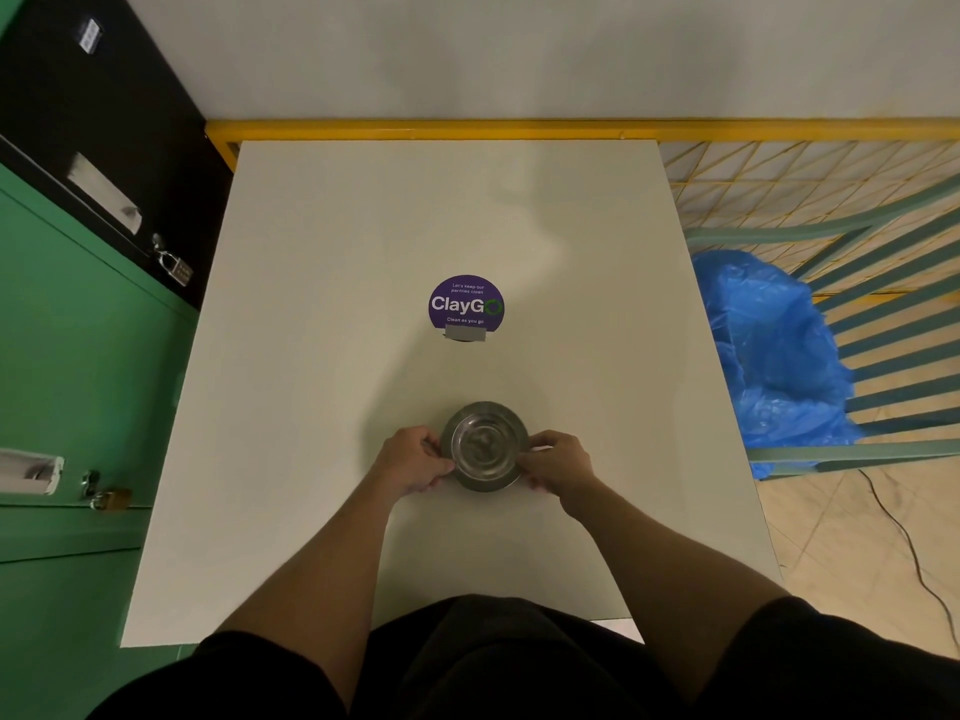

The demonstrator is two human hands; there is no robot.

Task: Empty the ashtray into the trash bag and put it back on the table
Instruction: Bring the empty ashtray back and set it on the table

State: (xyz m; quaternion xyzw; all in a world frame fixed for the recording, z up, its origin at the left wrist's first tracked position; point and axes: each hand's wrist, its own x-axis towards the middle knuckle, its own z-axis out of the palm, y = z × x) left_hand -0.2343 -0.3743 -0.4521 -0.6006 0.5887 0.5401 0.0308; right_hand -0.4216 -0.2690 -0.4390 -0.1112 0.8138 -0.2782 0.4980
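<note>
Both hands' fingers (445,464) pinch the ashtray (485,446) rim on opposite sides.

round sticker (466,304) "ClayGo", "Clean as you go"

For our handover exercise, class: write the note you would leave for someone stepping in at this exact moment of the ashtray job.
Left hand: fingers closed on the left rim of the ashtray.
Right hand: fingers closed on its right rim.
The ashtray, a round metal dish, is at the table near the front edge, nearer than the purple sticker. Whether it rests on the surface or is slightly lifted cannot be told. The bowl looks bare and shiny.
The blue trash bag is off the table's right side, by the green railing.
Done or left: cannot tell whether it has been emptied; check the bowl, tip it into the bag if needed, then set it back.
</note>
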